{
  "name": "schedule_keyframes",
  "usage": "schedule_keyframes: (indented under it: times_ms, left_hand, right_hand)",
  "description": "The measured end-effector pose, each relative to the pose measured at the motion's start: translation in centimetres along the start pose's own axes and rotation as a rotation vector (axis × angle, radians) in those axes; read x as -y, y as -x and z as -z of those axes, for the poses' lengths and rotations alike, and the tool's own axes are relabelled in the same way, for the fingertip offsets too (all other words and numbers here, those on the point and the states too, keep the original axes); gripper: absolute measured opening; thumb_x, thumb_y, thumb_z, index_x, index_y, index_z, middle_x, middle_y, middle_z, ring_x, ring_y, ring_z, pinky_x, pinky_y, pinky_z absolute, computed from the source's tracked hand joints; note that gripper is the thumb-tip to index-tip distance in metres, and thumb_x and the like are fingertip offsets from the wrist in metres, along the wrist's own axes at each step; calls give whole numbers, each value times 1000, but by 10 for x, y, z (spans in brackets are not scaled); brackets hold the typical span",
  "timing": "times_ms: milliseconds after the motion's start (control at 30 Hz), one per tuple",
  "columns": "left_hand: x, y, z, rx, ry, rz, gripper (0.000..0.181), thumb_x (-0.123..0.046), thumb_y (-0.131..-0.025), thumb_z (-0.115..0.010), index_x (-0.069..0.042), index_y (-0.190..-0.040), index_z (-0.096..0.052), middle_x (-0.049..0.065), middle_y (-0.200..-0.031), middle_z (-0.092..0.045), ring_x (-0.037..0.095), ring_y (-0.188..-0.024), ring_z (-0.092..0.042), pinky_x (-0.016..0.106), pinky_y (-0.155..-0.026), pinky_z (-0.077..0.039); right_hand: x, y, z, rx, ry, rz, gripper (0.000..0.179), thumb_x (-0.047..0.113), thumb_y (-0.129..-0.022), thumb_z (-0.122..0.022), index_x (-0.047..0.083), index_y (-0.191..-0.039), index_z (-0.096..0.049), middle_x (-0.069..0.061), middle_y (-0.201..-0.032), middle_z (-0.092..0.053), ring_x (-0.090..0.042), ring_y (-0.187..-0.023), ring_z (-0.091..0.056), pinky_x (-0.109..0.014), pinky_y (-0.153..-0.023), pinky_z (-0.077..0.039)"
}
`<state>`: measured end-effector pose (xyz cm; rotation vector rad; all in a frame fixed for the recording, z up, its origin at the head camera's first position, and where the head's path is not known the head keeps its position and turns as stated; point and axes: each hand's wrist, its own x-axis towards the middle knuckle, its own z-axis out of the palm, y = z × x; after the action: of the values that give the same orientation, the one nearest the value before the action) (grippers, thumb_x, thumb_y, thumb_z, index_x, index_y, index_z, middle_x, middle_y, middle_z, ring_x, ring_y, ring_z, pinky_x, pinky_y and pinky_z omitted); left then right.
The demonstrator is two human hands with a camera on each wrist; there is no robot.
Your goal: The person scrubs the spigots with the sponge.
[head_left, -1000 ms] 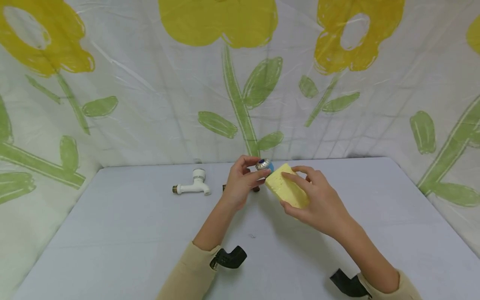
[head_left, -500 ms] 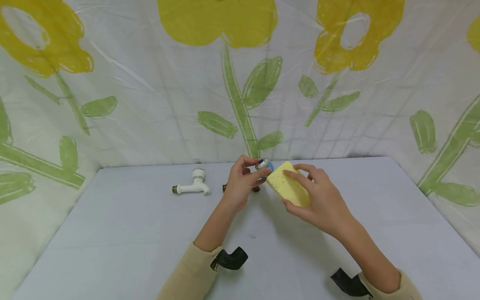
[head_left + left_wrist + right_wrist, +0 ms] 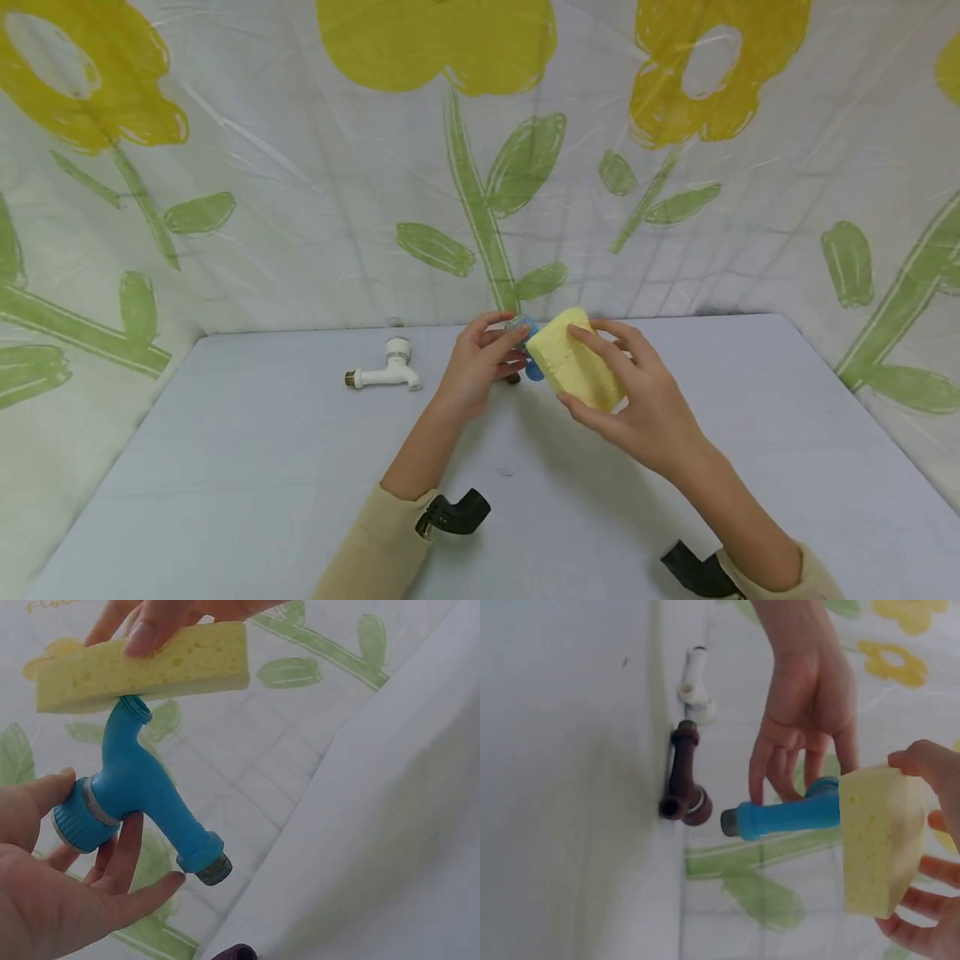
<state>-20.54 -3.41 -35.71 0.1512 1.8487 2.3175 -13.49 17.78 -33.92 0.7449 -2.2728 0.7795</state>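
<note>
My left hand [image 3: 474, 371] holds a blue tap [image 3: 142, 780] by its ribbed knob, fingers and thumb spread around it. The tap is off the table, and its threaded inlet points down and to the right in the left wrist view. A yellow sponge [image 3: 574, 360] is pinched between the thumb and fingers of my right hand [image 3: 651, 404]. In the left wrist view the sponge's underside meets the tap's spout end. From the head view, my left fingers and the sponge hide most of the tap.
A white tap [image 3: 386, 375] lies on the white table [image 3: 247, 467], left of my hands. A dark brown tap [image 3: 682, 772] stands near it, mostly hidden behind my left hand in the head view. Behind the table hangs a flower-patterned sheet [image 3: 300, 208].
The blue tap has turned in my left hand, so its silvery knob end faces the head camera less. My left fingers have shifted on it. The sponge has risen slightly and tilted.
</note>
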Motion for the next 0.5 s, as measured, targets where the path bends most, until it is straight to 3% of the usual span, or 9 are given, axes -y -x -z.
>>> schedule_keyframes:
  times_ms: [67,133,267,433,500]
  left_hand:
    - [1,1,-1,47,29,-4,38,-9,-104,-67,1,-140,-59,4,-103,-72,12,-83,-73,44,-94,-63]
    - [2,1,-3,92,72,1,31,-6,-105,-64,1,-136,-62,2,-99,-71,13,-84,-74,46,-94,-63]
    - [5,3,-11,151,145,30,24,-9,-108,-61,2,-129,-63,0,-93,-72,15,-83,-76,50,-95,-62]
    - [8,4,-15,117,173,53,26,-14,-109,-61,2,-129,-63,1,-91,-74,16,-80,-77,47,-91,-64]
    - [6,4,-14,88,185,58,26,-13,-109,-61,3,-128,-63,0,-90,-73,16,-78,-76,46,-89,-64]
  right_hand:
    - [0,0,-1,-43,-18,9,77,12,-74,-95,12,-144,-63,-20,-140,-57,-33,-107,-64,-38,-70,-60]
    - [-1,0,-4,-102,-39,20,71,27,-83,-92,9,-145,-62,-22,-141,-56,-33,-106,-62,-31,-74,-57]
    - [-2,-2,-8,-188,-64,40,72,53,-98,-70,1,-146,-59,-26,-140,-56,-37,-114,-59,-23,-79,-49]
    - [-4,-2,-11,-175,-66,38,78,56,-99,-66,-2,-149,-54,-28,-139,-55,-38,-123,-56,-19,-83,-49]
    - [-6,-2,-13,-148,-79,41,77,46,-96,-76,-2,-151,-51,-28,-140,-54,-37,-123,-56,-15,-85,-50]
